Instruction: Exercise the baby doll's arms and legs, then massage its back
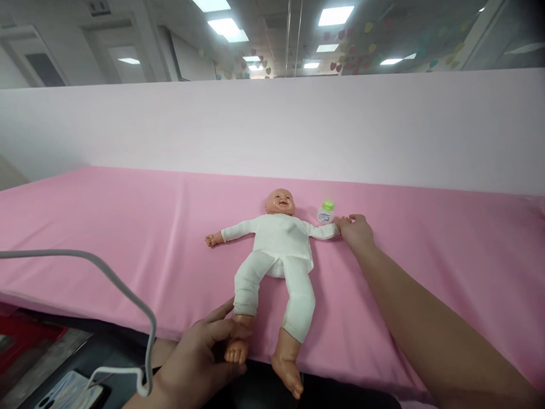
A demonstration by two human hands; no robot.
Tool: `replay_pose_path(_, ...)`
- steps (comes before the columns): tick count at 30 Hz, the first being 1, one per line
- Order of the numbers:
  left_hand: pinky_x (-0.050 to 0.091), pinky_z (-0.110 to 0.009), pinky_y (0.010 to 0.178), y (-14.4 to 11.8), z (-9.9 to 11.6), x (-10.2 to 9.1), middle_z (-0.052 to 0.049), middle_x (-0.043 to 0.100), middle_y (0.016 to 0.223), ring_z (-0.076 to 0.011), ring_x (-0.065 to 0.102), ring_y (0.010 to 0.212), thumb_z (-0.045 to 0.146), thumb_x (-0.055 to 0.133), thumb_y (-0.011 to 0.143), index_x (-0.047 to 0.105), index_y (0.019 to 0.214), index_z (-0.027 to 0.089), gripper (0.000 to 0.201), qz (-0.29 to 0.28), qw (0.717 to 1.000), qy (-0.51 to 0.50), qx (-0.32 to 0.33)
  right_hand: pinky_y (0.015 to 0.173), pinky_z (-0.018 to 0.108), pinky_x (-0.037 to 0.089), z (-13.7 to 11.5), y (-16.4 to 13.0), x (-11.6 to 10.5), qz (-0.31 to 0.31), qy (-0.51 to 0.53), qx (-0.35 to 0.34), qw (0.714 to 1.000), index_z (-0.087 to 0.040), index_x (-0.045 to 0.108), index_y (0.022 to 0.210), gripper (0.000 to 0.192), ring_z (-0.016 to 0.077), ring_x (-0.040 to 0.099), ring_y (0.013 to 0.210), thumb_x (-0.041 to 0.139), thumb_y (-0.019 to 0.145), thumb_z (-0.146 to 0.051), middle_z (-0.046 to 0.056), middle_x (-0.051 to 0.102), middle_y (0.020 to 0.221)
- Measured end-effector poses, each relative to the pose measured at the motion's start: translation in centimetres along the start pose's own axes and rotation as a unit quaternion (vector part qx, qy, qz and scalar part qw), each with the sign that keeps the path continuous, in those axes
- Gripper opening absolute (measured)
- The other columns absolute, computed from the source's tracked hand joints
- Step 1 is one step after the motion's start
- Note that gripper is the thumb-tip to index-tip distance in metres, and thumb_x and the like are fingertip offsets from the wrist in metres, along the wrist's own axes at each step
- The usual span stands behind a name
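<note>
A baby doll (281, 238) in a white top and white leggings lies on its back on a pink sheet (145, 221), its head toward the far side and its bare feet at the near edge. My left hand (204, 349) is wrapped around the doll's ankle and foot on the left of the view. With my right hand (356, 230) I grip the doll's hand on the right side, its arm stretched out sideways. Just beyond that hand stands a small clear bottle (326, 212) with a green cap and a printed label.
A white wall panel (272, 128) rises behind the sheet, with glass above it. A grey cable (110, 272) loops through the left foreground toward a phone (70, 392) at lower left. Something red (25, 338) sits below the sheet's edge.
</note>
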State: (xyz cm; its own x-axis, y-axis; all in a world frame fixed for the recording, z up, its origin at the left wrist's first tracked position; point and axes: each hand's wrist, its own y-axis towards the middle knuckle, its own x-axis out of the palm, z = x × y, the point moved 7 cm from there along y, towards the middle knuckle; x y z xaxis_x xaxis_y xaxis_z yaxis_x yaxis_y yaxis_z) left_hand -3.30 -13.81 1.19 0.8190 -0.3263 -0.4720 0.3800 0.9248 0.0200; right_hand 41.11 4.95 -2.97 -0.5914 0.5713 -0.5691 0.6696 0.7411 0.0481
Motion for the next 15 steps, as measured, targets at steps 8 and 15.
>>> replay_pose_path(8, 0.062, -0.037, 0.082, -1.0, -0.6, -2.1, -0.012, 0.068, 0.141, -0.0330, 0.075, 0.106, 0.029, 0.090, 0.067, 0.077, 0.128, 0.033, 0.062, -0.037, 0.999, -0.005, -0.002, 0.068, 0.042, 0.053, -0.7, -0.4, -1.0, -0.069, -0.158, -0.021, 0.985, -0.022, 0.065, 0.115, 0.040, 0.0313, 0.070, 0.078, 0.066, 0.079, -0.040, 0.012, 0.075, 0.096)
replay_pose_path(15, 0.054, -0.032, 0.064, 3.7, -2.7, -8.6, -0.011, 0.076, 0.109, -0.0218, 0.068, 0.070, 0.065, 0.062, 0.091, 0.060, 0.145, 0.021, 0.070, 0.122, 0.985, 0.081, -0.091, 0.085, 0.048, 0.056, -2.6, -3.4, -3.7, -0.096, -0.182, -0.087, 0.975, -0.021, 0.062, 0.134, 0.058, 0.0369, 0.071, 0.107, 0.066, 0.085, -0.050, 0.016, 0.072, 0.125)
